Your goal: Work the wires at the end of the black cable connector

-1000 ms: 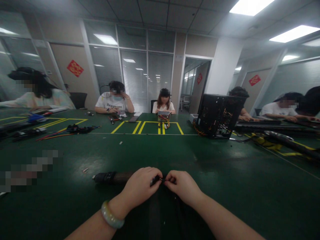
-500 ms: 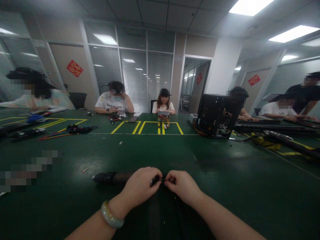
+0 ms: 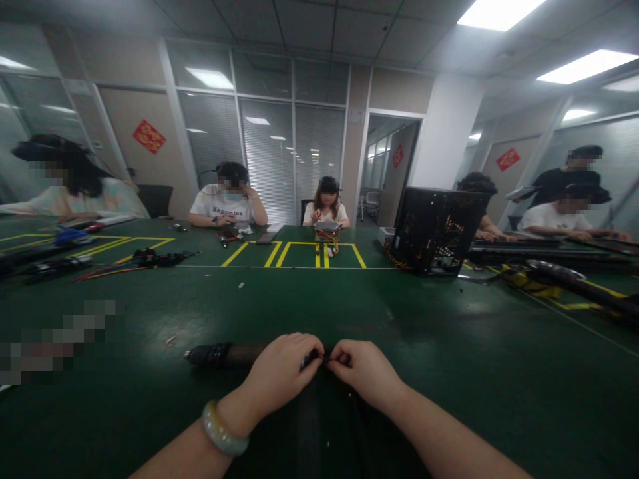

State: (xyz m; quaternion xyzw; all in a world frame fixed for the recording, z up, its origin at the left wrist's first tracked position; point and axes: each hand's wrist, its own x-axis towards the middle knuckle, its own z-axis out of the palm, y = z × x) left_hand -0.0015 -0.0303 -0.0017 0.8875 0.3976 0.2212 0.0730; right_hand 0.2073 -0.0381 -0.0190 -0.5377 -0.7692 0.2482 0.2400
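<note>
Over the green table, my left hand point(image 3: 288, 359) is closed in a pinch on a small black part point(image 3: 310, 360), too dark and small to name. Facing it, my right hand point(image 3: 363, 369) pinches the other side of this spot, where a thin dark piece point(image 3: 327, 358) shows between the fingertips of both hands. A dark tube-shaped thing with a black ribbed end and a metal tip point(image 3: 210, 354) lies on the table, running from the left under my left hand. What continues of it behind my fingers is hidden.
A black computer case point(image 3: 424, 229) stands across the green table point(image 3: 279, 303). Cable bundles point(image 3: 150, 258) lie at the back left, and a long black tube point(image 3: 584, 286) at the right. Several people point(image 3: 227, 203) sit around the far side; one stands at the right.
My hands stay nearly still, fingertips together at the same spot. Across the table, the person in the middle has raised a hand; the standing person at the right has shifted left.
</note>
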